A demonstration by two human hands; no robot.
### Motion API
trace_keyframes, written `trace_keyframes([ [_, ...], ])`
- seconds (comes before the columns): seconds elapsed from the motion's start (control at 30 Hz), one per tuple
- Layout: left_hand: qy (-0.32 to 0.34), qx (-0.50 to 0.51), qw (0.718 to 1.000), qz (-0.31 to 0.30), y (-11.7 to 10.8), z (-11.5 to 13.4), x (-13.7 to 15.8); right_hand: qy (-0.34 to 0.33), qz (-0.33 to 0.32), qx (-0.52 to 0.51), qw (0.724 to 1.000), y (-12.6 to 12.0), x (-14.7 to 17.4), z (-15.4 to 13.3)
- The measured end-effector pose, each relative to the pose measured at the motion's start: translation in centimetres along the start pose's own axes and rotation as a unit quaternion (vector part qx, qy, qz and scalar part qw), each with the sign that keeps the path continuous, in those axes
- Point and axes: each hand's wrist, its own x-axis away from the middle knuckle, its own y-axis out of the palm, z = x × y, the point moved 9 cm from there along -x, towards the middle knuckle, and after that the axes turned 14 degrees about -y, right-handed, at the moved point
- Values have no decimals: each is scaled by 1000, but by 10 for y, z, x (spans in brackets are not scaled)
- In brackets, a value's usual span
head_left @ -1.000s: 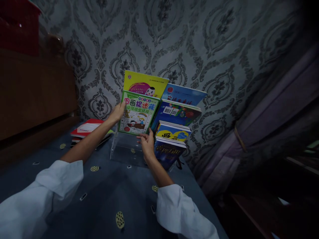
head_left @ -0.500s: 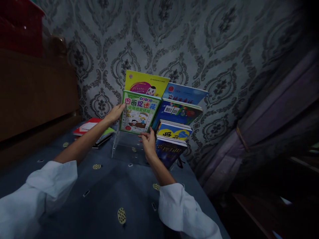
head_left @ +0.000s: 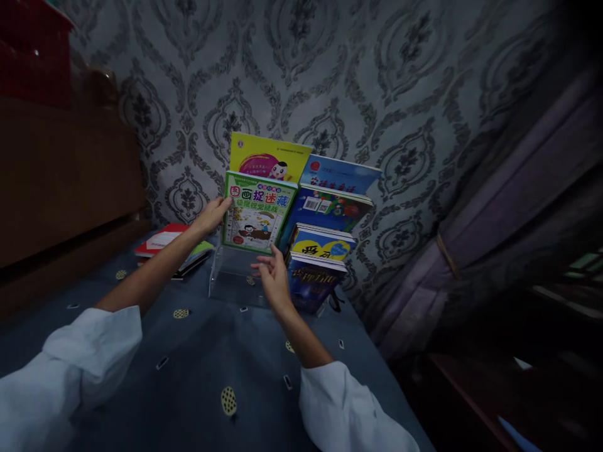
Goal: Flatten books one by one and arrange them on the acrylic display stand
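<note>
A green picture book (head_left: 257,216) leans on a clear acrylic book stand (head_left: 228,276), in front of a yellow book (head_left: 268,154). My left hand (head_left: 214,215) pinches its left edge, the fingertips at the cover's side. Just below the book's lower right corner is my right hand (head_left: 274,279), fingers apart, with the index fingertip close to the bottom edge; whether it touches I cannot tell. To the right, in the same stand, are a light blue book (head_left: 339,172), a dark blue book (head_left: 325,210), blue-and-yellow books (head_left: 320,245) and navy books (head_left: 313,282) in tiers.
Several books (head_left: 162,242) lie stacked at the left on the dark blue patterned sheet (head_left: 188,376). A wooden headboard (head_left: 70,182) stands at the left, patterned wallpaper (head_left: 264,75) behind. A tied purple curtain (head_left: 424,282) hangs at the right.
The view has shifted slightly, so the stand and books appear a little further left. My right hand's fingers have drawn slightly down from the green book's corner; my left hand stays at its edge.
</note>
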Motion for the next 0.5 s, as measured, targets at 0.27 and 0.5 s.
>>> trace_keyframes([
  [0.27,16,7,1000,9,-2,4,1,-152,-179,54,970,24,32,-101],
  [0.5,67,-36,997,4,0,14,7,-322,-267,29,908,12,70,-223],
])
